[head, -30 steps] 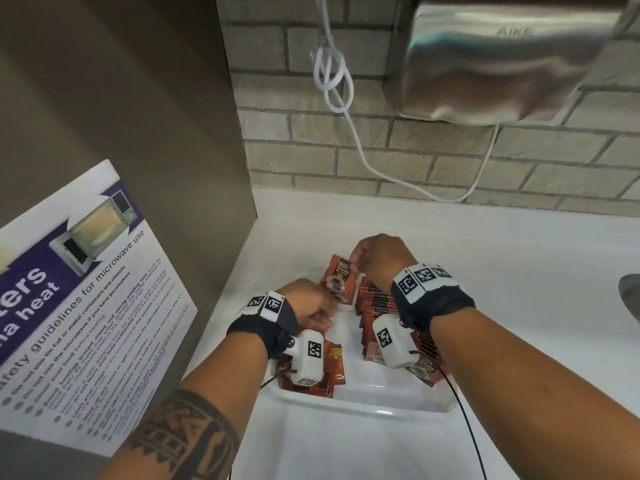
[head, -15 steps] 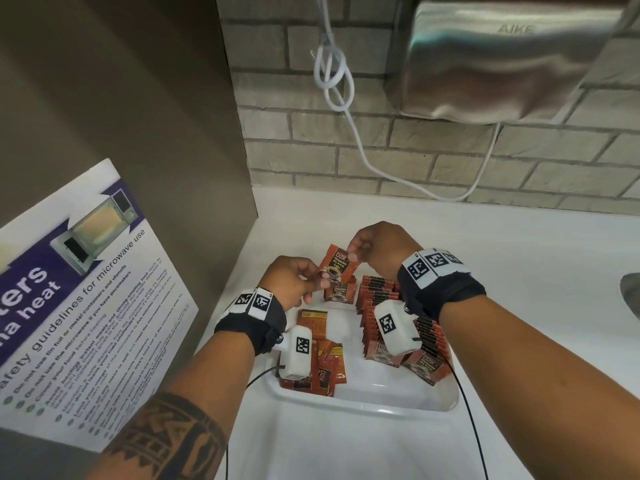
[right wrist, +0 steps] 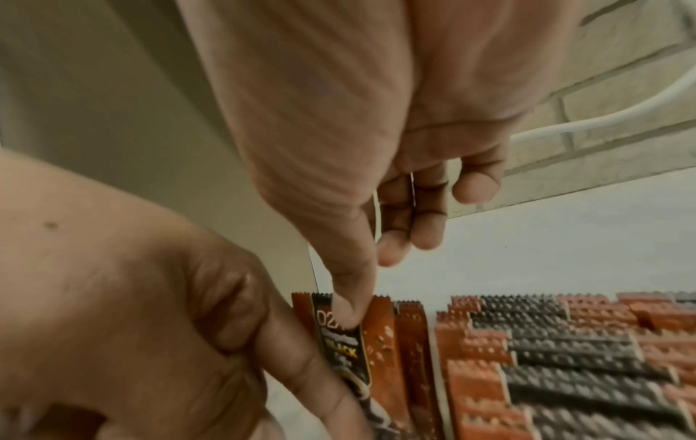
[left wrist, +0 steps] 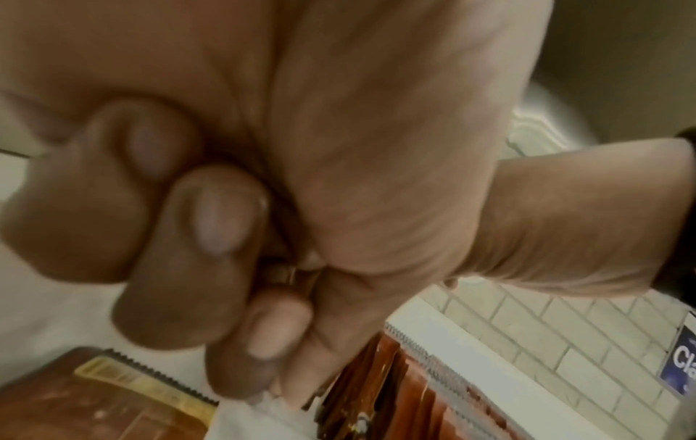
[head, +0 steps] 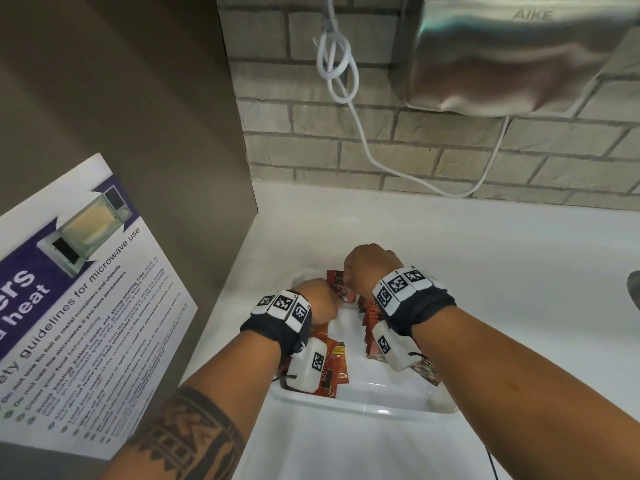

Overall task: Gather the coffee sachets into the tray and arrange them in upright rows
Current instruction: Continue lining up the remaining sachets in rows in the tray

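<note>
A white tray point(head: 363, 407) sits on the counter and holds orange-and-black coffee sachets. Several stand upright in rows point(right wrist: 546, 357) along its right side point(head: 372, 318). A few lie flat at the near left point(head: 334, 368), partly under my left wrist. At the tray's far end one sachet point(head: 337, 288) stands upright. My right hand point(head: 367, 268) pinches its top edge, thumb on the printed face point(right wrist: 339, 342). My left hand point(head: 320, 301) is curled, its forefinger against the sachet's lower left side. In the left wrist view the left hand point(left wrist: 226, 232) looks like a tight fist.
A brown cabinet side with a microwave safety poster point(head: 79, 306) stands close on the left. Behind the tray is a brick wall with a steel hand dryer point(head: 512, 53) and its white cord point(head: 349, 109). White counter point(head: 502, 271) extends to the right.
Both hands have come down with the sachet, from above the tray's far end into it. The left hand has closed in under the right.
</note>
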Tool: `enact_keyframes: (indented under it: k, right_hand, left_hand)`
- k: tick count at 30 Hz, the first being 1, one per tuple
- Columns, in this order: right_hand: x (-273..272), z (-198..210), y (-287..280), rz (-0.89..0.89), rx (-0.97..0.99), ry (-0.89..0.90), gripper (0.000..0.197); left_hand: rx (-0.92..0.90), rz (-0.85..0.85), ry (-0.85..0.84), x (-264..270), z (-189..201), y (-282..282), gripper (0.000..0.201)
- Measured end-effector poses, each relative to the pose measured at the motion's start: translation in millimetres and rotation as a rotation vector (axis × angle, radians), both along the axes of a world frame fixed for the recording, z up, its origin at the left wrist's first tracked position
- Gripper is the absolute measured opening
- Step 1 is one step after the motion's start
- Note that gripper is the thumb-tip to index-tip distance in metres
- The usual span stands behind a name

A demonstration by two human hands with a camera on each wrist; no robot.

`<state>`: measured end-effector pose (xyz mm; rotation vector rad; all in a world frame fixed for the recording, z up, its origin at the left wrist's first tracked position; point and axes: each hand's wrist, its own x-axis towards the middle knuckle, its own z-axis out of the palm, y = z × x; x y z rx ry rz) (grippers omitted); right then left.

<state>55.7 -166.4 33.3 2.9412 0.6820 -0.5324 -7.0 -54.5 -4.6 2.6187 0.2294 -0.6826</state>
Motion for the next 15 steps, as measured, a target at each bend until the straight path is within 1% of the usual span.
enact_keyframes:
  k: [2,5,6,9,11,13,15]
  right_hand:
    - [3,-4,3,0.000,-0.031,0.001,0.014]
    - [5,-7,4,0.008,-0.055,-0.016,0.003]
    - [5,-8,4,0.009,-0.063,-0.022,0.004]
    - [8,-11,5,0.009,-0.078,-0.033,0.020]
    - [9,-11,6,0.008,-0.077,-0.030,0.023]
    - [11,-12,7,0.007,-0.068,-0.032,0.019]
    - [12,-13,7,0.000,-0.049,-0.032,0.011]
  left_hand:
    - [0.015,-0.025,-0.008,3,-3,-3,0.036]
    - [0.033,-0.136,0.048,7,-4,-5,0.040]
    - [0.043,-0.160,0.059,8,-3,-6,0.041]
    - [0.080,-0.224,0.075,12,-5,-7,0.040]
    - [0.115,-0.254,0.089,15,-8,-6,0.039]
    - [0.120,-0.256,0.092,16,-9,-6,0.038]
    - [0.108,-0.242,0.059,16,-9,-6,0.037]
